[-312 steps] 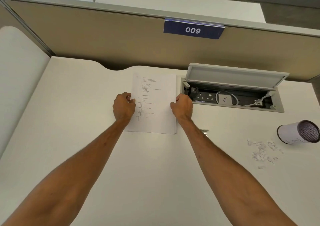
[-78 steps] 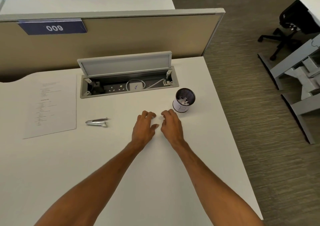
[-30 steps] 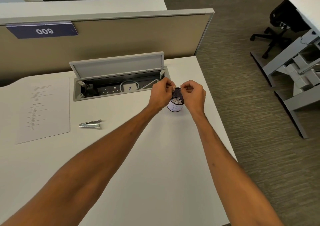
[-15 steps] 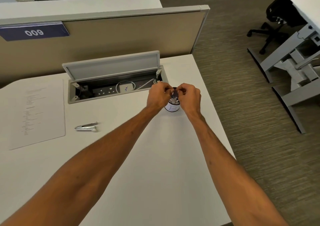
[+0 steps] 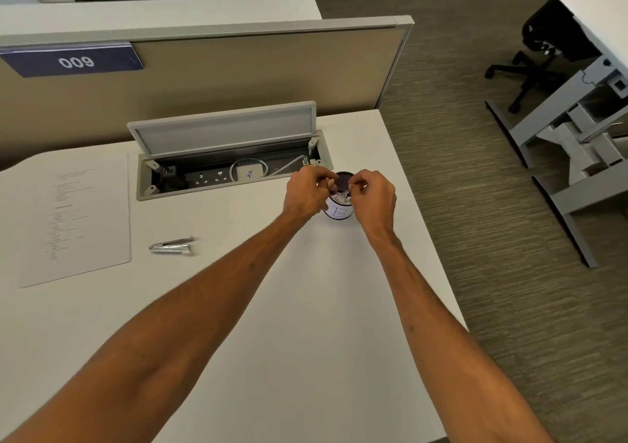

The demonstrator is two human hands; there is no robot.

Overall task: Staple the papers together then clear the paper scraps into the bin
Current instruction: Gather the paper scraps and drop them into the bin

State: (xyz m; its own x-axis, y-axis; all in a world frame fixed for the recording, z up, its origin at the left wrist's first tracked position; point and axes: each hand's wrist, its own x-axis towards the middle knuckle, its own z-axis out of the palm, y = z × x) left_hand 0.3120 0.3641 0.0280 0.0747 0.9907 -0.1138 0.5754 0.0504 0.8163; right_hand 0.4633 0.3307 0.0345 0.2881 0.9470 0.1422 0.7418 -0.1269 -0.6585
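A small round mesh bin (image 5: 337, 211) with a white label stands upright on the white desk (image 5: 306, 306), near its right edge. White paper scraps (image 5: 341, 198) lie inside it. My left hand (image 5: 306, 193) and my right hand (image 5: 372, 193) hover over the bin's mouth, fingers pinched together; whether scraps are between the fingertips I cannot tell. The stack of printed papers (image 5: 73, 218) lies flat at the desk's left. A silver stapler (image 5: 171, 246) lies on its side between the papers and my arms.
An open cable tray (image 5: 231, 171) with sockets, a white charger and a raised lid is set into the desk behind the bin. A beige partition (image 5: 238, 72) with a "009" sign borders the back. Carpet, an office chair (image 5: 540, 58) and another desk's legs are at right.
Since a second ago my hands stay pinched over the upright bin, barely shifting. Earlier they gathered scraps off the desk in front of the bin; before that they held the papers.
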